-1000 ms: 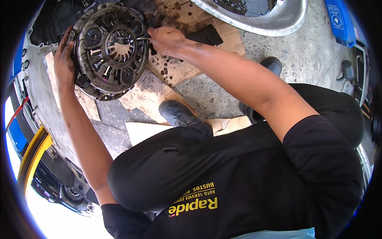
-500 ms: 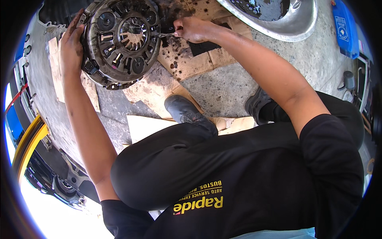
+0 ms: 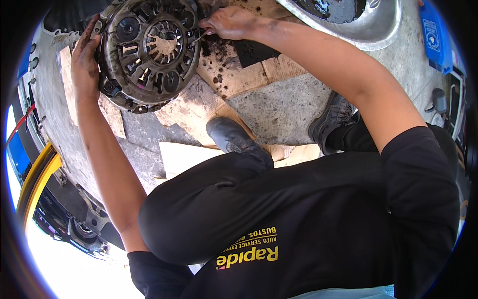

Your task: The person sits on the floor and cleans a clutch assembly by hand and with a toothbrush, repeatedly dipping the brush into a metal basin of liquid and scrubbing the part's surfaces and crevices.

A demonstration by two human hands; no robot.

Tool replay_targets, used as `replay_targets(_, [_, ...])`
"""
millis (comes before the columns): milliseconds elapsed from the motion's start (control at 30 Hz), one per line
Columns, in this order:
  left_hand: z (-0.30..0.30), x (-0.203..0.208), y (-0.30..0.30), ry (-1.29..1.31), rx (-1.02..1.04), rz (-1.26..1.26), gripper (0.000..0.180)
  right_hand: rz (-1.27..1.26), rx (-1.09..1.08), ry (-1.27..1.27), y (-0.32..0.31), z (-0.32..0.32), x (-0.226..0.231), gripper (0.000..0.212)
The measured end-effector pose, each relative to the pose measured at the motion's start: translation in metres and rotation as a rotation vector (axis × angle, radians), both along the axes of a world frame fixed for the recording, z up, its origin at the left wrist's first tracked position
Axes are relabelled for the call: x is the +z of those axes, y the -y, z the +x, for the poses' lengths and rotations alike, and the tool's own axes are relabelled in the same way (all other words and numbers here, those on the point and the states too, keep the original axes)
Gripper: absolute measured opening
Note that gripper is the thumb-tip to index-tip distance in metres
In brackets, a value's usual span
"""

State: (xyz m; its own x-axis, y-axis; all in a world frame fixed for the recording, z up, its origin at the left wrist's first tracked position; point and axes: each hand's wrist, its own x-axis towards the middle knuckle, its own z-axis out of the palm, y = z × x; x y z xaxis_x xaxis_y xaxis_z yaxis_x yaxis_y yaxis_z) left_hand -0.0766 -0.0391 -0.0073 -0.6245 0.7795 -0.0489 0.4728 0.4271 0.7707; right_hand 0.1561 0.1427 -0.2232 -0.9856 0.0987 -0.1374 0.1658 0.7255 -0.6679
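A grimy round clutch pressure plate (image 3: 143,57) with spring fingers around its centre opening is at the upper left, tilted toward me. My left hand (image 3: 85,62) grips its left rim, fingers stretched up along the edge. On the opposite side, my right hand (image 3: 229,23) is closed in a pinch on a thin metal rod-like tool (image 3: 198,38). The tool's tip reaches the plate's right edge; its exact kind is hard to make out.
Oil-stained cardboard (image 3: 239,82) covers part of the concrete floor, with a dark cloth or pad (image 3: 254,54) on it. A metal basin (image 3: 383,35) holding dark liquid stands at the upper right, beside a blue plastic container (image 3: 435,42). My boot (image 3: 231,134) is below the plate.
My right hand has moved up and slightly left, and the tool now slants down-left onto the plate's edge. The clutch plate has shifted slightly left in view; my left hand keeps its hold.
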Motion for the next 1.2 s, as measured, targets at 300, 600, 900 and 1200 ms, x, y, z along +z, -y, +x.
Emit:
replay_targets(300, [0.01,0.013,-0.005,0.034,0.044,-0.043,0.048,-0.746,-0.111,0.665,0.007,-0.012,0.025,0.015])
replay_targets(600, [0.017,0.009,-0.008,0.284,0.131,0.037,0.046,-0.354,-0.194,0.54,0.037,-0.008,0.042,0.034])
replay_targets(900, [0.011,0.013,-0.011,0.131,0.04,-0.005,0.05,-0.131,-0.037,0.21,0.037,0.02,0.055,0.046])
replay_targets(1200, [0.012,0.009,-0.008,-0.091,-0.013,-0.005,0.044,0.114,-0.023,0.426,0.035,-0.012,0.052,0.028])
